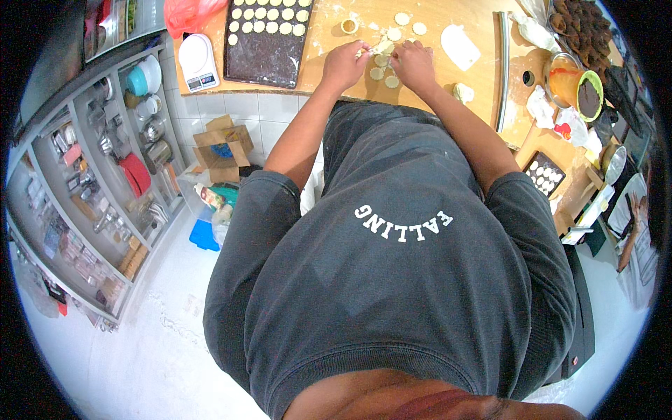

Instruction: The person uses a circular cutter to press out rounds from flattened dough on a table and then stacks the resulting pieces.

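My left hand [346, 64] is closed, its fingertips pinching a pale dough scrap [382, 48] just above the wooden table. On the other side of that scrap my right hand [414, 66] has its fingers curled in against the dough. Between and below the hands lie round dough pieces with scalloped edges [378, 73]. More such rounds [419, 29] rest beyond the right hand. A small round cutter [349, 26] stands past my left hand. To the left, a dark baking tray [262, 59] carries rows of the same rounds.
A white kitchen scale [198, 61] stands left of the tray. A white dough scraper [460, 47], a dough lump [463, 92] and a metal bar [502, 70] lie to the right. Farther right are bowls [590, 96] and a smaller tray [544, 173]. Shelves [105, 175] line the left.
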### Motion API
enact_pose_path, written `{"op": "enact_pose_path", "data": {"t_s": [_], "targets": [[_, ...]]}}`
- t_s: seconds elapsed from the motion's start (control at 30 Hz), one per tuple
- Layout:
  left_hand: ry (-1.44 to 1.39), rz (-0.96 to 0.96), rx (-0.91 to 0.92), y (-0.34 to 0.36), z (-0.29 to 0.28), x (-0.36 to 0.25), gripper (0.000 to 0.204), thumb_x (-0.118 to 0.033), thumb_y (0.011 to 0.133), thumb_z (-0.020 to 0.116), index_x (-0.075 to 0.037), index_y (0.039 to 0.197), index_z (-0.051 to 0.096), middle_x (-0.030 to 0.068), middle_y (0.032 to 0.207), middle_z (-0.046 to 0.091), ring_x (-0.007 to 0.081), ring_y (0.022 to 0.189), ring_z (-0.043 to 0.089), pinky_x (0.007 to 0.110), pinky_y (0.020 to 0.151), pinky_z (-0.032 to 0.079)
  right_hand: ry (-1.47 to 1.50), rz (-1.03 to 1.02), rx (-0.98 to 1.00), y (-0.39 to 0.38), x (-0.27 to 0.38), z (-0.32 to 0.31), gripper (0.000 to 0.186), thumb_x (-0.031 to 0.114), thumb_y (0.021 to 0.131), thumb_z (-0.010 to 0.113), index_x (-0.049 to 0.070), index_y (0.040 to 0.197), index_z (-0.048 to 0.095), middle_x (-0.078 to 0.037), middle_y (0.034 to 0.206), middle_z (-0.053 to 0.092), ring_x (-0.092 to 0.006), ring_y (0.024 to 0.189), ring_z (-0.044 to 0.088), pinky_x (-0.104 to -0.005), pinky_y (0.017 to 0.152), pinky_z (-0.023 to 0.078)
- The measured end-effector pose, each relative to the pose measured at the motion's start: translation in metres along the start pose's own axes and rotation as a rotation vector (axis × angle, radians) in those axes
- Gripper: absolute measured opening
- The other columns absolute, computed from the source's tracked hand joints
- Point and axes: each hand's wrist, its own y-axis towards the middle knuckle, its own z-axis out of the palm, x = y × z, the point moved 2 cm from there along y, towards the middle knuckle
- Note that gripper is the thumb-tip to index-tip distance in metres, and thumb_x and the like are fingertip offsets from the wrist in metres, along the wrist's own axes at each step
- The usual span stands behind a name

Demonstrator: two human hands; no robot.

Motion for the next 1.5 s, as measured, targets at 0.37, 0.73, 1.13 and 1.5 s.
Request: {"op": "enact_pose_path", "data": {"t_s": [0.37,0.73,1.13,1.5], "targets": [[-0.059,0.039,-0.049,-0.003,0.002,0.006,0.019,-0.027,0.094,0.072,-0.011,0.105,0.071,0.0141,0.089,0.074,0.0298,0.069,0.071,0.041,0.067,0.055,0.111,0.022,0.039,0.003,-0.014,0.021,0.021,0.03,0.088,0.07,0.012,0.096,0.077,-0.01,0.1,0.071,-0.0305,0.105,0.064,-0.0556,0.086,0.046],[-0.015,0.021,-0.023,-0.003,0.0,0.006,0.021,-0.028,0.094,0.072,-0.012,0.107,0.072,0.0153,0.09,0.075,0.031,0.073,0.072,0.041,0.069,0.056,0.055,0.006,0.029,0.002,-0.006,0.013,0.02,0.031,0.087,0.072,0.013,0.094,0.078,-0.012,0.096,0.071,-0.0314,0.102,0.065,-0.0549,0.088,0.046],[-0.036,0.024,-0.022,-0.006,0.002,0.005,0.023,-0.029,0.094,0.072,-0.011,0.109,0.072,0.0148,0.091,0.075,0.0297,0.072,0.072,0.04,0.068,0.056,0.212,0.055,-0.009,0.003,-0.016,0.006,0.024,0.032,0.087,0.069,0.011,0.094,0.079,-0.014,0.096,0.073,-0.0353,0.098,0.067,-0.0561,0.087,0.05],[-0.05,-0.001,-0.021,-0.009,-0.002,0.004,0.023,-0.027,0.094,0.072,-0.011,0.11,0.072,0.0153,0.092,0.075,0.0285,0.073,0.073,0.04,0.068,0.056,0.254,0.145,0.079,0.009,-0.013,0.018,0.024,0.032,0.086,0.071,0.011,0.096,0.078,-0.011,0.095,0.076,-0.0329,0.094,0.071,-0.053,0.085,0.053]]}}
